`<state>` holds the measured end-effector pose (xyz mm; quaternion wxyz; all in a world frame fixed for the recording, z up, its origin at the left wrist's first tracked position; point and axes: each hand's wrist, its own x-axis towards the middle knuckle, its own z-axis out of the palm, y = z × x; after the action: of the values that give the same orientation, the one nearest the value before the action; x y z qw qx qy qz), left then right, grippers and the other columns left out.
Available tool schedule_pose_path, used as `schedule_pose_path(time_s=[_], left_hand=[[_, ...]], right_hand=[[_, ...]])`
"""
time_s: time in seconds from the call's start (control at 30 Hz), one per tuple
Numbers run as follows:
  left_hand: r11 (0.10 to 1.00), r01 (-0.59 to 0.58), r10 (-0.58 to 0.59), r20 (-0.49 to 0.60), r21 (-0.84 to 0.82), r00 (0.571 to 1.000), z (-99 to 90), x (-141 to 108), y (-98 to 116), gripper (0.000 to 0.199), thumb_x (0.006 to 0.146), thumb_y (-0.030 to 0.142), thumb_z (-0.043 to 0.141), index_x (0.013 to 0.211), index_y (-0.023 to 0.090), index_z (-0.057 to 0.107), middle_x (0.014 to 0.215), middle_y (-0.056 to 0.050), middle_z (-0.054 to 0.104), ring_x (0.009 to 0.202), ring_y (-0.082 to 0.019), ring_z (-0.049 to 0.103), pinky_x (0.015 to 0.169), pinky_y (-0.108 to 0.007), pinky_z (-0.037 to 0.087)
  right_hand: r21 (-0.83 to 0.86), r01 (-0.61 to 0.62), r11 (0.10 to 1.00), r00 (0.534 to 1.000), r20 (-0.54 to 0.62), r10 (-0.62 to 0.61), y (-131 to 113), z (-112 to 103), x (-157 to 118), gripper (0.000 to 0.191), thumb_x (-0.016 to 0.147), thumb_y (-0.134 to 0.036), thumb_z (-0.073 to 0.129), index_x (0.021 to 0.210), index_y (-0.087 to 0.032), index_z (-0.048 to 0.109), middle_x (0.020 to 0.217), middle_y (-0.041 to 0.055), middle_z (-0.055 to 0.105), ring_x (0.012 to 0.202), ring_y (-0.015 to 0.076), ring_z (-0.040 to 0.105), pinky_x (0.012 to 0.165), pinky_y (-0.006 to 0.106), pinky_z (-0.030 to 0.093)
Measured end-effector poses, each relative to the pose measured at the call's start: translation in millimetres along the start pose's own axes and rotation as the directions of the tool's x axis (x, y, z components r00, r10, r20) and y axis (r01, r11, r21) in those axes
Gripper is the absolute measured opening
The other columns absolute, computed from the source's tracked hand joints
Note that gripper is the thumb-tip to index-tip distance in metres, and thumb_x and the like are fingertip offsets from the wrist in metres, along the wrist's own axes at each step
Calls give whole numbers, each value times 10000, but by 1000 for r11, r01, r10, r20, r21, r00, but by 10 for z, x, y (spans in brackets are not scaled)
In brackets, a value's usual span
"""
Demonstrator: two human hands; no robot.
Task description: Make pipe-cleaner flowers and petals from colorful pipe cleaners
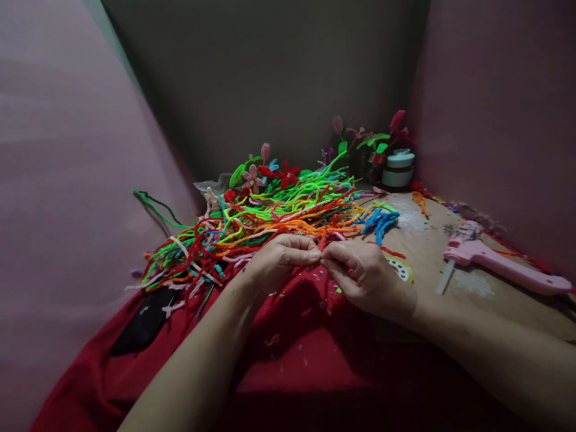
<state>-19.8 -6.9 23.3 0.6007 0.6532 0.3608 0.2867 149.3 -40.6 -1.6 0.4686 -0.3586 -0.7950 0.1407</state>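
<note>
Both hands meet over the front edge of a large heap of coloured pipe cleaners [270, 222]. My left hand [288, 255] is pinched, thumb against fingers, its tips touching those of the other hand. Curled closed, my right hand [360, 273] pinches at the same spot. A short orange-red piece [323, 237] shows just above the fingertips; whether it is held cannot be made out. What lies between the fingertips is too small to name. Below the hands, small coloured scraps lie on the red cloth [288, 372].
A pink glue gun [504, 261] lies on the brown board [418, 240] at right, near a yellow-rimmed disc [400, 268] and blue pipe cleaners [381, 224]. A black phone [144, 321] rests at left. Behind stand a lidded jar [398, 168] and pipe-cleaner flowers [288, 174].
</note>
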Motion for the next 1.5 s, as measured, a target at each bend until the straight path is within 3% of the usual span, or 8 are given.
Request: schedule_pose_path(time_s=[0.13,0.4,0.63,0.8,1.0,1.13,1.3,1.5], left_hand=[[999,1,1,-41,39,999,-22,-8,16,195,692,292,638,663,128,538,621,16,456,563,-75,387,533,-193,312],[917,-136,241,-250,376,938,-43,-33,140,176,756,294,587,677,151,521,619,42,466,550,-68,381,534,-186,314],[652,-218,497,-192,726,846,6,2,34,78,796,197,514,757,168,575,740,-2,569,710,-121,493,668,-216,359],[656,-191,428,-151,730,891,-36,-8,39,147,824,211,463,684,171,486,656,17,478,626,-110,425,594,-216,326],[556,-199,420,-66,807,905,-37,-43,92,175,850,208,425,678,173,422,671,16,459,623,-107,393,591,-225,306],[417,-210,435,9,884,900,-4,-41,52,151,850,167,414,700,172,425,686,9,481,629,-109,396,594,-233,304],[425,-170,432,-35,889,901,19,-16,16,142,844,165,429,702,168,434,679,5,495,619,-108,403,585,-238,306],[619,-183,380,-86,764,921,52,-11,66,162,814,178,480,655,152,490,658,17,500,622,-95,429,598,-224,333]], right_hand=[[153,-131,979,991,49,125,8,25,25,177,805,-198,490,649,-174,569,600,17,572,565,117,505,565,253,375],[644,-580,499,812,407,419,132,39,95,240,754,-338,604,624,-137,593,577,37,647,446,90,514,491,239,420],[544,-554,631,830,303,468,118,69,94,211,750,-300,603,602,-155,563,538,16,620,446,91,514,475,227,409],[382,-459,802,885,277,374,81,65,79,260,814,-305,535,609,-156,594,567,28,612,498,112,530,504,248,414],[-90,59,994,971,-226,-78,63,14,53,304,802,-278,585,1079,-158,621,928,99,614,866,206,536,773,359,437],[-345,154,926,965,-147,-216,99,28,49,269,781,-301,612,998,-158,681,871,99,639,842,233,505,779,408,400],[0,-125,992,992,-12,125,97,53,66,160,788,-214,576,716,-149,704,679,51,633,657,156,526,646,304,396],[428,-556,712,831,306,465,145,26,112,204,718,-287,621,586,-133,646,533,-6,557,491,88,427,502,248,314]])
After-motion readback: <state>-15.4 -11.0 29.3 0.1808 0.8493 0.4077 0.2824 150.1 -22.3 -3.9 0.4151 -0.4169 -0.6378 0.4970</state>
